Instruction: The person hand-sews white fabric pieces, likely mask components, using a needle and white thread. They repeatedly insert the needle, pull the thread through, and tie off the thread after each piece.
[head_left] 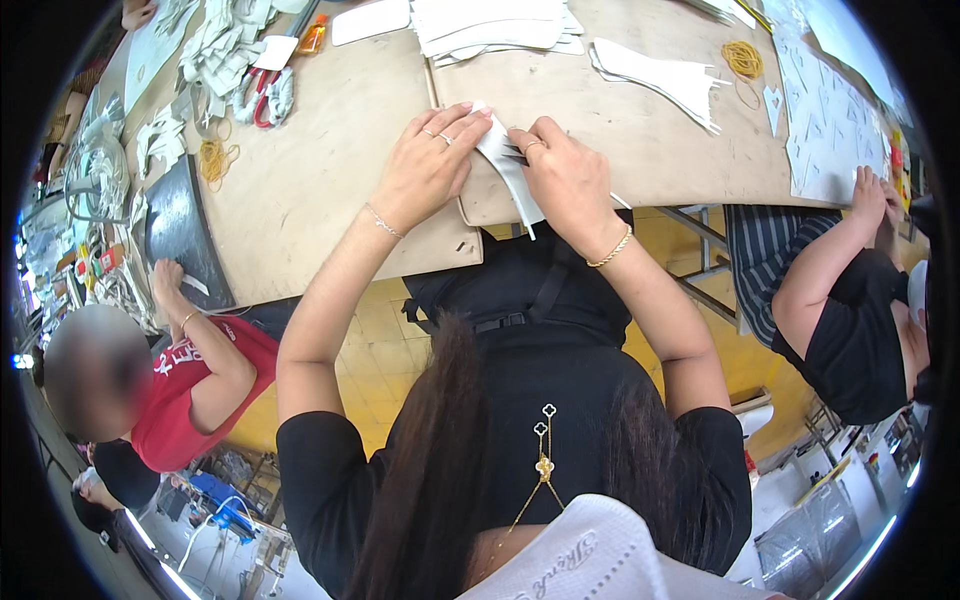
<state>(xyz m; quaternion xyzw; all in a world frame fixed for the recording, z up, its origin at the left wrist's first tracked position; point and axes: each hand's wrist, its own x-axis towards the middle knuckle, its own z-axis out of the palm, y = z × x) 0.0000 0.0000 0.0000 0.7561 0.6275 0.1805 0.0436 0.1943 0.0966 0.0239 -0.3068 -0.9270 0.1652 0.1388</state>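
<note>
A narrow white cut piece [508, 172], flared toward its near end, lies at the table's front edge between my hands. The fingers of my left hand [428, 165] are closed on its far end, fingertips together. My right hand [568, 185] is closed around a small tool with dark pointed blades [514, 148], perhaps snips; its handle is hidden in my fist. Those blades point left over the middle of the white piece. Thin strips stick out from the piece's near end.
Ahead lies a stack of white pieces [490, 28], with more strip-ended pieces [660, 80] to its right. Rubber bands [742, 60], red-handled scissors [262, 98] and an orange bottle [314, 36] lie farther out. Co-workers sit left, beside a black board [185, 230], and right.
</note>
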